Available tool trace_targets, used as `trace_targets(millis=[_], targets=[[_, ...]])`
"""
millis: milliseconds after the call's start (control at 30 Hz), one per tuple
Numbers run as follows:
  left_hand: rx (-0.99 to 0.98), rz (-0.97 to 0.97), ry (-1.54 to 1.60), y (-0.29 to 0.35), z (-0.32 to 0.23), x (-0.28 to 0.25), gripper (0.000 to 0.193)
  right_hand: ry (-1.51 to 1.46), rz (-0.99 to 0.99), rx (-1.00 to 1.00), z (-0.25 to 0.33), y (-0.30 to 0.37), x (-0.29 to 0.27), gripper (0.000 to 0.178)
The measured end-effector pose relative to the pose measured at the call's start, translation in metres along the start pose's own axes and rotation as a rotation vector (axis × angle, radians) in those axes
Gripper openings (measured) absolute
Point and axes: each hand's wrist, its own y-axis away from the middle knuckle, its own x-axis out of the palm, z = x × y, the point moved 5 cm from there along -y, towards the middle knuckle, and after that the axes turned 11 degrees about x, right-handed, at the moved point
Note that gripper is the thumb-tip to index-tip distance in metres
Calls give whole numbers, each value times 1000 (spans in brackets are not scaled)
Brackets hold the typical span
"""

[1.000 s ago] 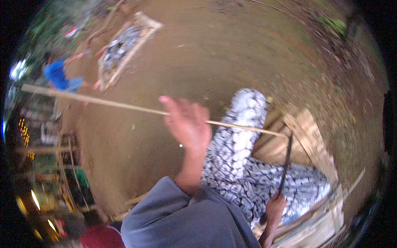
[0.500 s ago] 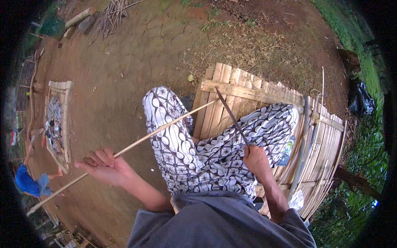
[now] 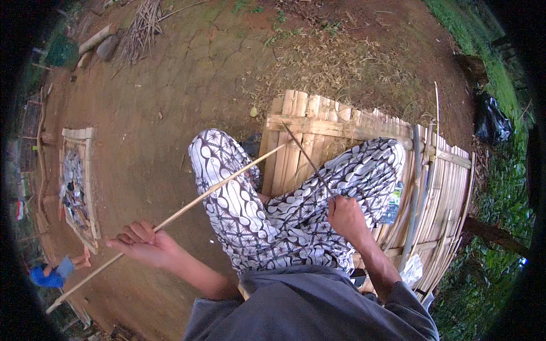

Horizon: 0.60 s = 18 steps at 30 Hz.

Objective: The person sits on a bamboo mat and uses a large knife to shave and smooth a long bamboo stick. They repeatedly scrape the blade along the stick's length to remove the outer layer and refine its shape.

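My left hand [image 3: 144, 244] is closed round a long, thin bamboo stick [image 3: 205, 195], which slants from the lower left up across my patterned trouser leg. In my right hand [image 3: 347, 217] is the handle of a long knife with a narrow dark blade [image 3: 310, 161]. The blade points up and to the left, its tip over the bamboo platform [image 3: 284, 160]. The stick's far end lies just left of the blade; whether they touch I cannot tell. My legs [image 3: 307, 216] are folded on the platform beneath both hands.
Pale shavings [image 3: 318, 71] litter the earth beyond the platform. Bamboo poles [image 3: 419, 187] lie along its right side, near a black plastic bag [image 3: 492, 119]. At left, a framed patch of rubbish [image 3: 74, 187] sits on the ground, and a person in blue [image 3: 48, 275] is farther down.
The view has shifted slightly. The stick's far end and the knife sit a little more to the left and lower in the picture. Both hands keep their hold.
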Motion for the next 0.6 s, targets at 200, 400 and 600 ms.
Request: trace_targets(millis=[200, 400, 600], targets=[[-2, 22, -27, -3, 4, 11, 43, 1, 107, -131, 30, 38, -2, 29], [-30, -32, -57, -7, 9, -9, 43, 26, 1, 34, -18, 2, -1, 33], [-33, -34, -144, -14, 14, -24, 44, -11, 119, -115, 21, 31, -16, 28]])
